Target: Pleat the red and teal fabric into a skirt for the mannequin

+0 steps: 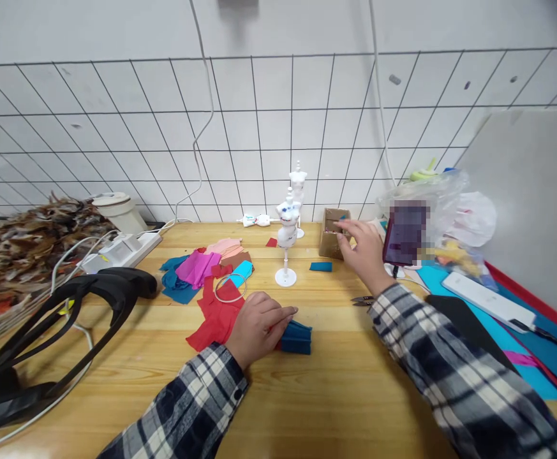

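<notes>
My left hand (261, 325) is closed over the left end of a folded dark blue fabric piece (297, 338) on the table; its fingers hide part of the cloth. Red fabric (218, 312) spreads beside and partly under that hand. At the small cardboard box (332, 245), my right hand (364, 252) has thumb and forefinger a little apart at the open top, with nothing visible between them. A flat blue fabric piece (321, 266) lies in front of the box. Near my right wrist are small dark snips (363, 301). A white miniature dress form (287, 223) stands upright between my hands.
Behind stands a second dress form (298, 182); another white form (256, 220) lies flat. Magenta fabric (198, 268) and a hoop (230, 299) lie left of centre. A black headset frame (67, 338) and power strip (125, 252) occupy the left; a phone (404, 233) stands right.
</notes>
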